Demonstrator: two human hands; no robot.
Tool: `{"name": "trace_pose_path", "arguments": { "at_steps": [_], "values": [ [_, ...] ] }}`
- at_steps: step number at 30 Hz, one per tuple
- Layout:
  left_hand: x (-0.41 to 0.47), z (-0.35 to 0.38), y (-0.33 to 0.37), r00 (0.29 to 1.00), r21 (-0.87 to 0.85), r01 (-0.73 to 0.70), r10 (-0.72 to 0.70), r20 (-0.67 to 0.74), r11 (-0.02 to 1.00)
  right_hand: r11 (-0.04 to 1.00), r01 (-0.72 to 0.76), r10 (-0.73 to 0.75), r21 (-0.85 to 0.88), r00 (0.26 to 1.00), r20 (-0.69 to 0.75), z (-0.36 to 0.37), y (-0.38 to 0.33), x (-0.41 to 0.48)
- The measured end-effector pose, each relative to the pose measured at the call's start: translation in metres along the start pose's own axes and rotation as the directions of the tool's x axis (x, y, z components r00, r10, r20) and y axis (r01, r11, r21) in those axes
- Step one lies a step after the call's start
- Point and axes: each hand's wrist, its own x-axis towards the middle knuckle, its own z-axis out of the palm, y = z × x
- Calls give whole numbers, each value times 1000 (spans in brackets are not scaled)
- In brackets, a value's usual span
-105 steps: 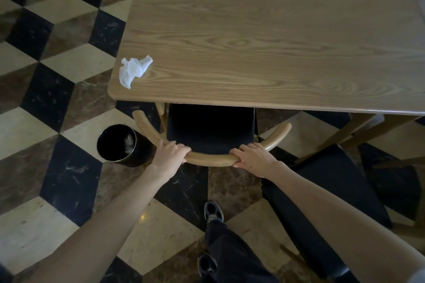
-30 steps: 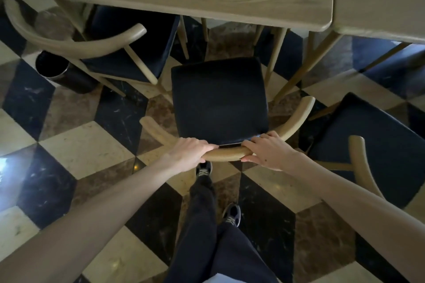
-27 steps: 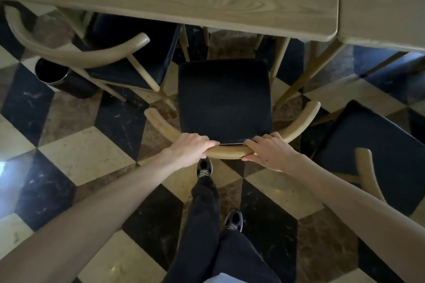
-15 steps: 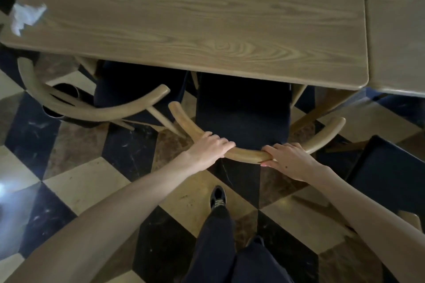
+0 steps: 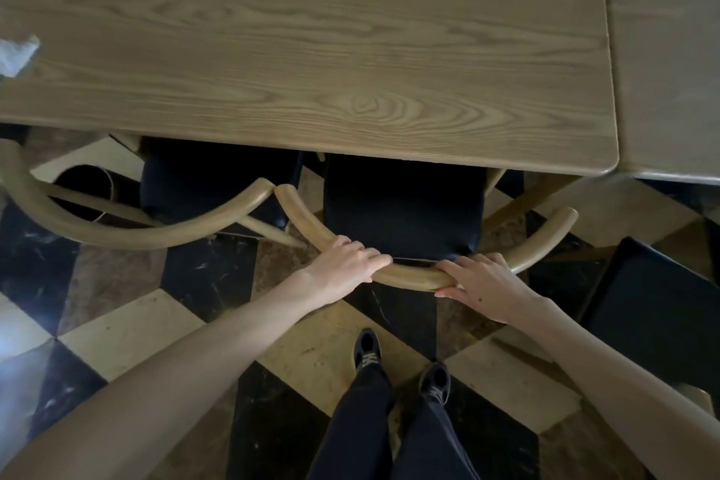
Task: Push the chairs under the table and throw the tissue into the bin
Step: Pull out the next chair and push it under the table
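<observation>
A wooden chair with a curved backrest (image 5: pixel 545 238) and a black seat (image 5: pixel 401 203) stands partly under the light wooden table (image 5: pixel 311 51). My left hand (image 5: pixel 343 269) and my right hand (image 5: pixel 483 284) both grip the middle of that backrest. A second chair (image 5: pixel 128 230) sits to its left, its seat under the table, its backrest tip almost touching the first chair's. A crumpled white tissue (image 5: pixel 15 53) lies on the table at the far left edge. The black bin (image 5: pixel 83 183) stands on the floor behind the left chair, mostly hidden.
A third chair with a black seat (image 5: pixel 654 308) stands out from the table at the right. A second table (image 5: pixel 670 51) adjoins the first on the right. My feet (image 5: pixel 401 358) stand on the checkered marble floor just behind the chair.
The chair in my hands has slid forward under the table; more of its seat is covered now. My feet have stepped closer, and the view has tilted up over the tabletop.
</observation>
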Motion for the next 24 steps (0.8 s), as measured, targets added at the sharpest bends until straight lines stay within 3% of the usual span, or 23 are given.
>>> {"name": "trace_pose_path", "arguments": {
  "at_steps": [24],
  "values": [
    [3, -3, 3, 998, -10, 57, -56, 19, 998, 999, -18, 21, 35, 996, -81, 11, -4, -3]
  ]
}}
